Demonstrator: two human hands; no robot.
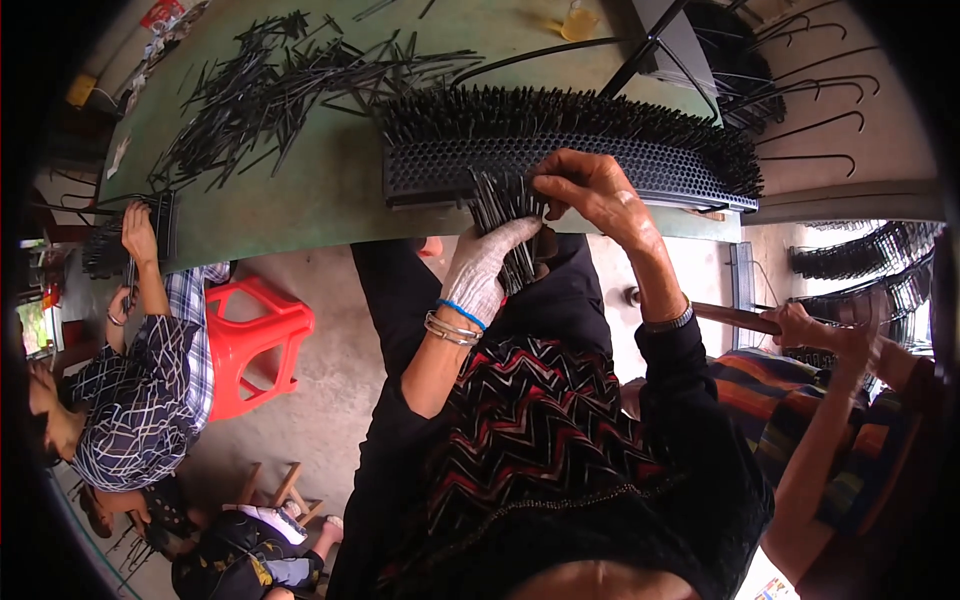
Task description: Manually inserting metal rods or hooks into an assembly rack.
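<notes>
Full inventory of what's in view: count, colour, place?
Table: one, green, top.
Loose sticks: many, black, table's left.
Perforated rack: one, dark, table's near edge.
Rack sticks: many, black, in rack.
Stick bundle: one, black, centre.
Cup: one, yellowish, table's far side.
Hooked rods: several, black, upper right.
Curved racks: several, black, right.
Wooden handle: one, brown, right.
Plastic stool: one, red, left.
Other people: several, mixed colours, left and right.
Left hand: one, white-gloved, holding bundle.
Right hand: one, bare, near bundle's tips.

Bright daylight — dark, bowed fisheye edges
</notes>
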